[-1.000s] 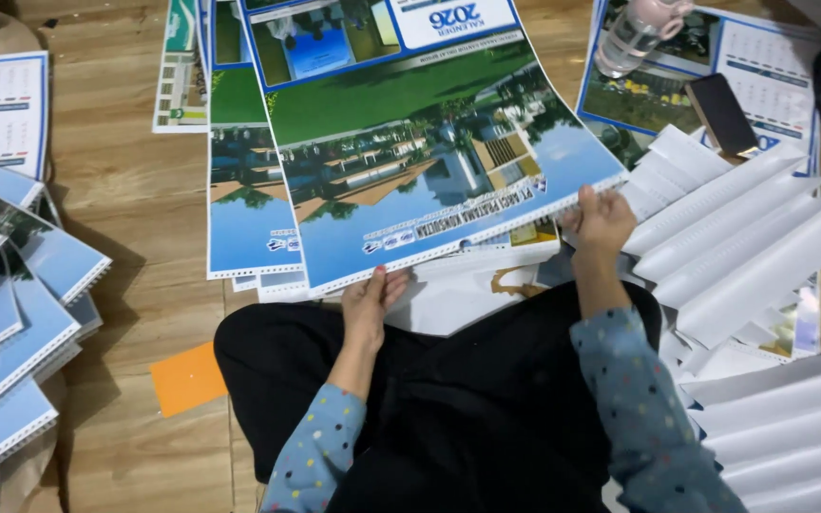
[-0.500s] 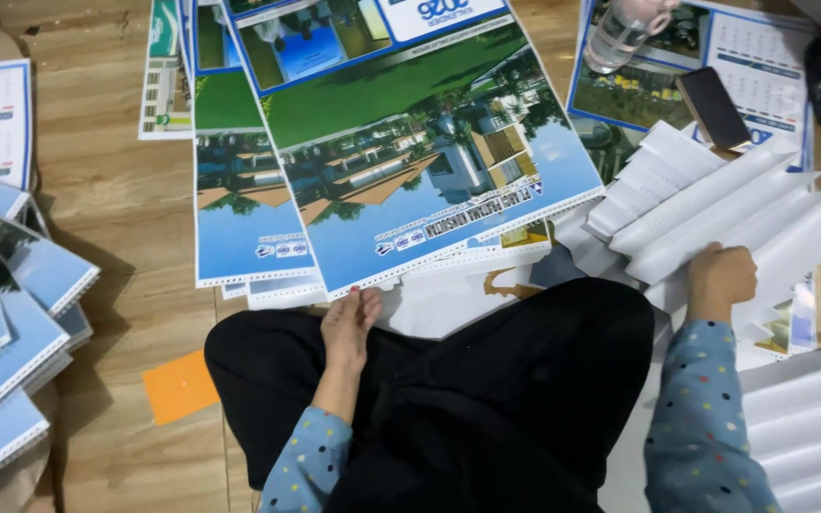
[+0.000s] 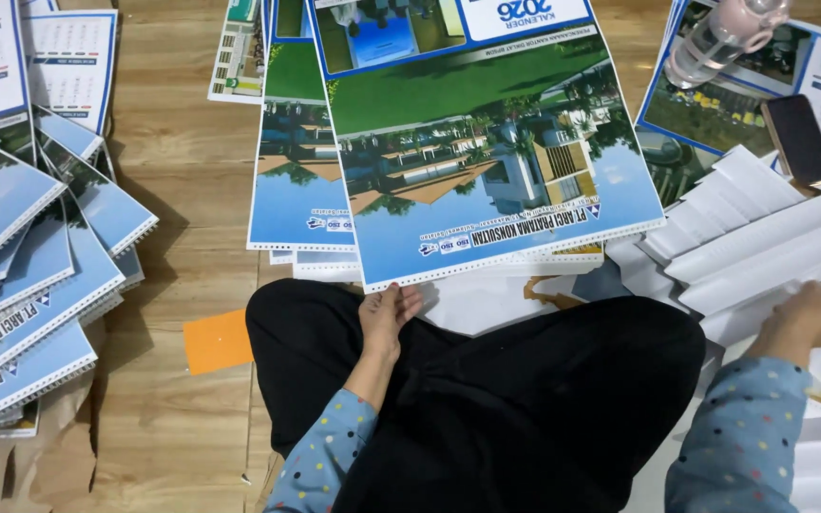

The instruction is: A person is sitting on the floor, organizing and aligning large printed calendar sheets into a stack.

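So, going from the left edge across.

Done pile: the punched calendar sheets [image 3: 21, 285] fanned out along the left edge of the frame look finished with; I judge a good share of the sorting is behind me, though I cannot count them.

Floor: bare wooden floor [image 3: 192, 199] shows between that fan and the middle stack, with an orange paper scrap [image 3: 218, 340] lying on it just left of my knee.

Middle stack: the big calendar sheet [image 3: 486, 142] lies on top of its stack at centre top, punched edge toward me, over more printed sheets [image 3: 296, 161] that stick out on its left.

Left hand: my left hand [image 3: 387, 318] rests loosely open at lower centre, fingers spread a little, fingertips touching the near punched edge of that top sheet; it grips nothing.

Lap: my legs in black trousers [image 3: 525, 399] fill the bottom middle.

Left to do: the white paper strips [image 3: 772, 237] fanned at the right seem untouched stock, so I judge much is left.

Right hand: my right hand [image 3: 810, 318] at the right edge is curled, palm down, resting on those strips; whether it pinches one I cannot tell.

Upper right: a clear bottle [image 3: 719, 38] and a dark phone [image 3: 798, 141] lie on another calendar sheet.
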